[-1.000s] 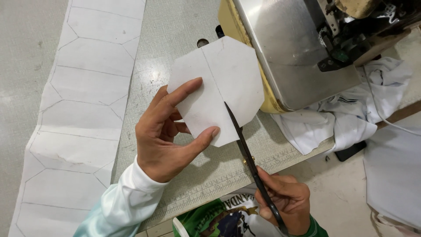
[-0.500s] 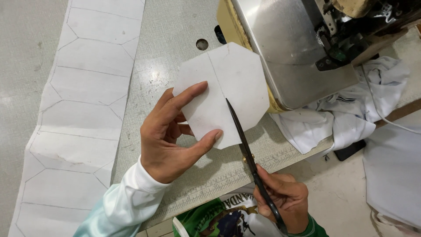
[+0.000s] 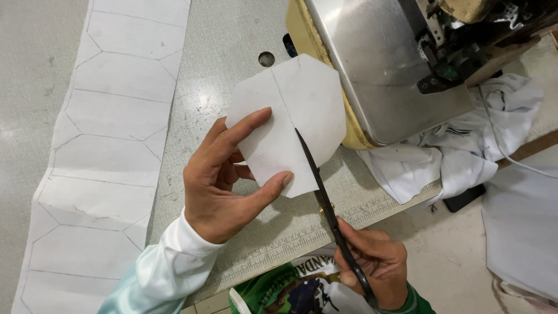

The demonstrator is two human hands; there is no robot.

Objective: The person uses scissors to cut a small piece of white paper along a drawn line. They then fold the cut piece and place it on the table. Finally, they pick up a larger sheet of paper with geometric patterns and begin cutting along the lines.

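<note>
Scissors [image 3: 325, 203] deeper into octagonal paper [image 3: 290, 116]

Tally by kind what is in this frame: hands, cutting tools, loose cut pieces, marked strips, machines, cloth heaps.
Hands: 2, left hand and right hand
Scissors: 1
Cut white piece: 1
Marked white strip: 1
Sewing machine: 1
White cloth heap: 1
Total: 7
</note>
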